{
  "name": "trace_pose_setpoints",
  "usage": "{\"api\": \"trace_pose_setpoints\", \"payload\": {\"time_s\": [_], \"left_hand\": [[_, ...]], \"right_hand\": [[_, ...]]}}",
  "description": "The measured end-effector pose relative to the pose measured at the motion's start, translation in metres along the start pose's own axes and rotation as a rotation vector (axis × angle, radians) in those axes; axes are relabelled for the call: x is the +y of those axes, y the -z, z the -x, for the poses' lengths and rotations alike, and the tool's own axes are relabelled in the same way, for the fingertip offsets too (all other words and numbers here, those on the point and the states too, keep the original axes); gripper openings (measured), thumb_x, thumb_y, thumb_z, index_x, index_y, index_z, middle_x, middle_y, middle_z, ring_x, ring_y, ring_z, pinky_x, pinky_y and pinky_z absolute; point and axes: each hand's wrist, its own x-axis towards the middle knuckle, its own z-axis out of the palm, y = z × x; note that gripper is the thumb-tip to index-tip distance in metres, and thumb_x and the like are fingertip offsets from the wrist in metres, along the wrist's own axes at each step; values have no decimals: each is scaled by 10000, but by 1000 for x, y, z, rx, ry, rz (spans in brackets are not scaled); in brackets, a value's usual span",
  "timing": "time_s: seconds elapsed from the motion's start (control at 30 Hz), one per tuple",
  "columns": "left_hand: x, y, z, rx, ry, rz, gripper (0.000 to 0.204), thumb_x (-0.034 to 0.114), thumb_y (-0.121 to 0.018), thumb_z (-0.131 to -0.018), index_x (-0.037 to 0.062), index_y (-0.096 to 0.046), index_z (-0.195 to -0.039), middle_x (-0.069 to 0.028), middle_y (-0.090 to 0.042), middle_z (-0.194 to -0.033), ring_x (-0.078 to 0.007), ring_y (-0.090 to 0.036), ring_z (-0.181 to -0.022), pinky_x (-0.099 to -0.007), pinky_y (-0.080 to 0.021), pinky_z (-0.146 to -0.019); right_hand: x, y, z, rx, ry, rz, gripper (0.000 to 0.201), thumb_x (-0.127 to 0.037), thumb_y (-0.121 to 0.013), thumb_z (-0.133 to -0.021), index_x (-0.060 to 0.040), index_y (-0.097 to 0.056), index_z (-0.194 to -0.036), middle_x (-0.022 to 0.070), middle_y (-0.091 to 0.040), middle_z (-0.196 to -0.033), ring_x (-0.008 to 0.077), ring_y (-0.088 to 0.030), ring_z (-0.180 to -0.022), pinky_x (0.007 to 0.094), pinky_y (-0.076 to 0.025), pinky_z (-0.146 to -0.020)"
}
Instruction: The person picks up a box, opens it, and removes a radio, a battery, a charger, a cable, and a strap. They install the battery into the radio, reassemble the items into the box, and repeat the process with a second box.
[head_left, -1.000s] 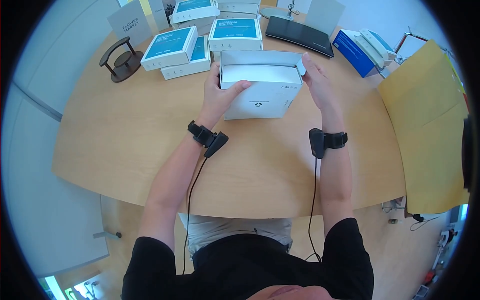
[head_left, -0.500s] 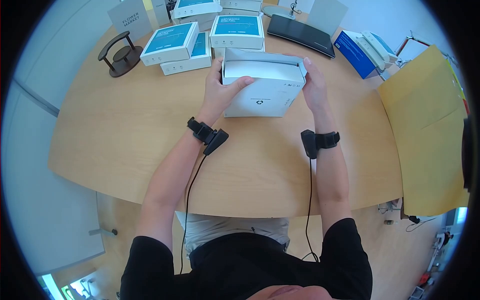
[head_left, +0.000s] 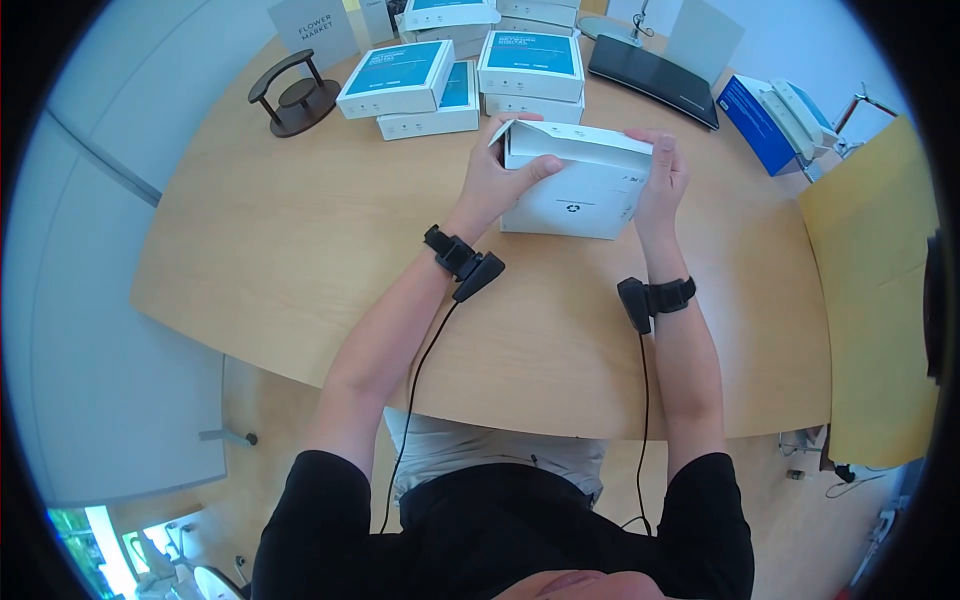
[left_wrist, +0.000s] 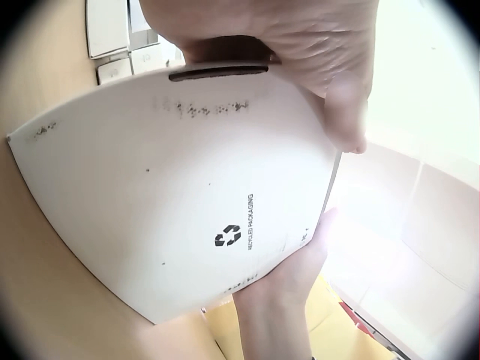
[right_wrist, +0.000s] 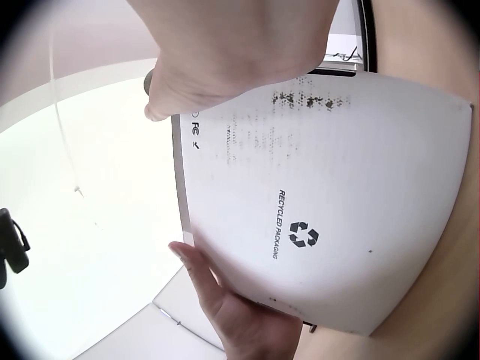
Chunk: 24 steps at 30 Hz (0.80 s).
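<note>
A white cardboard box (head_left: 560, 200) stands on edge on the table, its recycling mark facing me. Its lid flap (head_left: 585, 142) slants over the top, and a small side flap sticks out at the upper left corner. My left hand (head_left: 497, 185) grips the left side, thumb lying on the front face and fingers behind. At the upper right corner my right hand (head_left: 660, 185) holds the box and the lid's end, with fingers over the back. In the right wrist view, the printed face (right_wrist: 322, 180) lies between both hands.
Behind the box are stacked white boxes with blue tops (head_left: 530, 55), a black laptop-like slab (head_left: 655, 80) and a dark wooden stand (head_left: 300, 98). A blue box (head_left: 757, 125) and a yellow panel (head_left: 870, 290) stand at right. Cables (head_left: 420, 385) hang from both wrist cameras.
The lid flap has come down over the box's opening, which showed wide a second ago. My right fingers have moved onto the lid's end. The whole head view has shifted.
</note>
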Motion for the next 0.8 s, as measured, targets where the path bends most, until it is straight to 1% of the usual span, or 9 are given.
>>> {"api": "trace_pose_setpoints", "payload": {"time_s": [0.03,0.07,0.13,0.23,0.43,0.53,0.63,0.73,0.8], "left_hand": [[1,2,0,-26,-11,-11,591,399,-807,-966,109,-554,-1414,-90,-635,-1310,-194,-618,-1238,-372,-519,-1049],[3,5,0,-47,33,69,580,468,-705,-1004,111,-564,-1438,-90,-626,-1352,-201,-587,-1280,-380,-473,-1092],[7,12,1,-88,122,226,643,604,-501,-1079,113,-582,-1486,-89,-608,-1435,-214,-524,-1365,-396,-381,-1180],[15,18,-7,-166,125,276,724,647,-311,-1113,121,-548,-1549,-75,-587,-1479,-220,-498,-1396,-400,-342,-1199],[25,13,-6,-169,242,146,703,629,-347,-1127,97,-561,-1534,-79,-611,-1449,-210,-523,-1365,-394,-368,-1181],[26,9,-9,-115,313,135,689,637,-392,-1120,97,-602,-1493,-82,-641,-1400,-196,-558,-1314,-374,-403,-1148],[34,3,-11,-41,340,94,683,652,-440,-1104,94,-646,-1439,-85,-660,-1365,-185,-582,-1272,-357,-429,-1116],[38,0,-12,-11,390,126,678,658,-471,-1092,91,-667,-1409,-83,-669,-1346,-185,-588,-1266,-347,-436,-1100],[43,-3,-11,-6,403,150,692,674,-467,-1085,93,-673,-1400,-86,-666,-1359,-196,-578,-1283,-351,-420,-1113]], "right_hand": [[0,0,0,7,-8,5,529,-443,-500,-1149,6,-748,-1024,65,-739,-964,117,-639,-910,280,-490,-834],[1,0,0,15,-15,9,531,-451,-503,-1147,3,-750,-1025,61,-736,-964,113,-635,-906,279,-490,-827],[3,2,1,20,-44,0,535,-463,-509,-1143,0,-751,-1028,55,-731,-963,106,-625,-896,279,-488,-815],[4,2,2,30,-56,4,533,-464,-507,-1144,-4,-753,-1036,49,-727,-969,100,-615,-891,277,-483,-812],[3,2,4,31,-27,37,501,-430,-506,-1152,-5,-751,-1051,42,-724,-983,94,-610,-905,268,-476,-825],[3,2,3,31,-22,39,487,-418,-512,-1151,-3,-746,-1053,44,-726,-985,94,-611,-904,266,-476,-825],[2,1,2,22,-27,27,479,-412,-516,-1151,-2,-741,-1052,46,-726,-990,95,-614,-902,264,-478,-821],[-1,0,2,13,-32,2,477,-414,-517,-1150,-3,-737,-1052,46,-725,-985,96,-618,-896,263,-479,-817],[-1,0,2,13,-29,-4,481,-420,-517,-1149,-4,-736,-1050,47,-726,-977,95,-618,-891,263,-480,-815]]}}
